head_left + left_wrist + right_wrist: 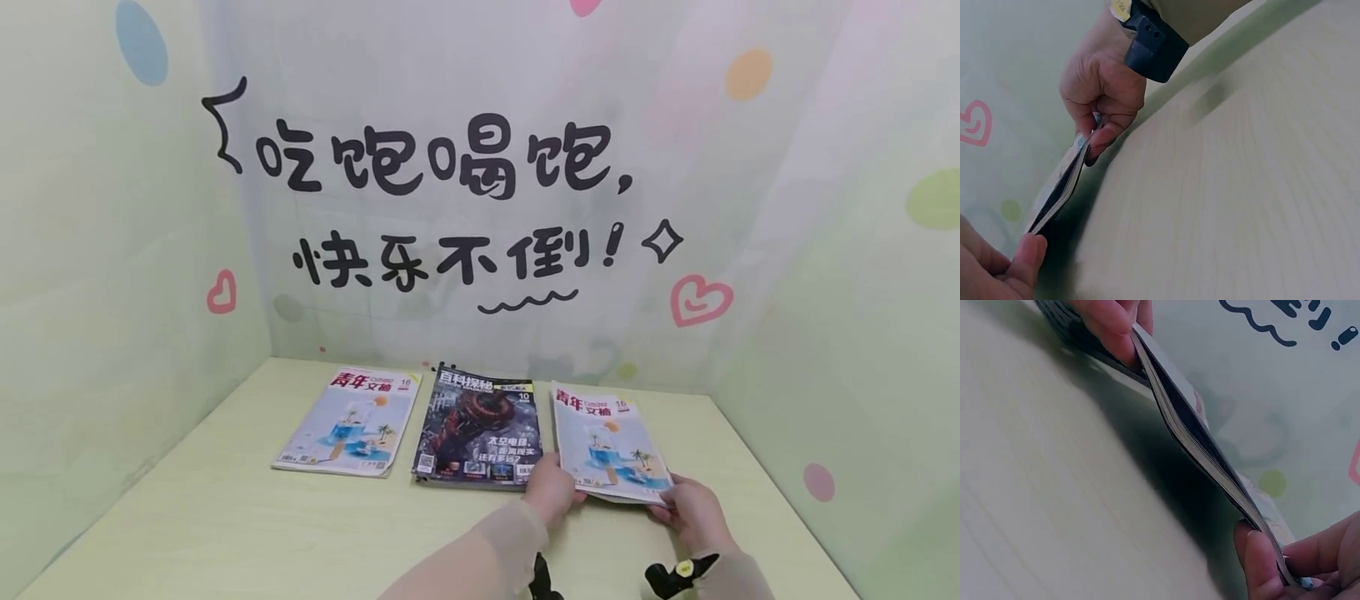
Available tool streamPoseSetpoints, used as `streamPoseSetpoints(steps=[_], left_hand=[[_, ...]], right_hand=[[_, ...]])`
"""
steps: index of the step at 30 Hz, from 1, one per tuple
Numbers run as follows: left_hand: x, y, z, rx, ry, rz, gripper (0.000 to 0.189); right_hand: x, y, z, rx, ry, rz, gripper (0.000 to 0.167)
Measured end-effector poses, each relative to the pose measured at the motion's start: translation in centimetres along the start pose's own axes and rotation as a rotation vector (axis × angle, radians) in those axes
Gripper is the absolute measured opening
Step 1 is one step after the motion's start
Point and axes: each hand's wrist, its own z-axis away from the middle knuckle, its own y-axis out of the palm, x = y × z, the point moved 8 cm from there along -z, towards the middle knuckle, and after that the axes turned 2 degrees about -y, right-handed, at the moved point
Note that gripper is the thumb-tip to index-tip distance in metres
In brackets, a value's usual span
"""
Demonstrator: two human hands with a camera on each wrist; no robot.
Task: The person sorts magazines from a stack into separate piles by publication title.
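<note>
A white magazine [622, 446] with red lettering and a beach picture lies at the right of the row in the head view. My left hand [553, 490] grips its near left corner, and my right hand [692, 508] pinches the near right corner. In the right wrist view the near edge of this magazine [1191, 447] is raised off the table, its pages slightly parted. Close by my left hand lies a dark magazine [480, 433] with a red machine on its cover, apparently on top of others. A matching white magazine [348, 425] lies flat at the left.
The pale wooden table [262, 533] is enclosed by fabric walls. The back wall [465, 75] carries large black lettering and stands right behind the magazines. A side wall [862, 333] rises along the table's right edge.
</note>
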Motion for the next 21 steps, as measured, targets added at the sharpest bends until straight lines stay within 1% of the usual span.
streamPoseSetpoints(steps=[2, 5, 6, 8, 11, 14, 17, 21], left_hand=[[-0.4, -0.5, 0.1, 0.01, 0.017, 0.017, 0.058], [-0.7, -1.6, -0.1, 0.03, 0.041, 0.034, 0.063], [-0.8, -2.1, -0.2, 0.034, 0.048, 0.035, 0.063], [-1.0, -3.6, -0.2, 0.033, 0.065, 0.046, 0.06], [-1.4, -6.5, 0.0, 0.032, 0.089, 0.045, 0.054], [-1.9, -9.7, 0.4, 0.03, 0.095, 0.044, 0.05], [-2.4, -13.0, 0.9, 0.015, 0.077, 0.042, 0.054], [-2.7, -17.7, 1.8, -0.032, 0.039, 0.017, 0.063]], right_hand=[[0.2, 0.4, 0.5, 0.016, -0.029, -0.045, 0.064], [0.6, 1.6, 1.3, 0.042, -0.081, -0.055, 0.062], [0.8, 2.0, 1.5, 0.042, -0.093, -0.048, 0.061], [1.1, 3.5, 2.0, 0.052, -0.125, -0.043, 0.06], [1.3, 6.1, 2.9, 0.069, -0.162, -0.063, 0.059], [1.5, 9.1, 3.7, 0.095, -0.193, -0.086, 0.056], [1.5, 12.1, 4.4, 0.131, -0.217, -0.103, 0.053], [1.3, 16.5, 5.5, 0.199, -0.225, -0.104, 0.051]])
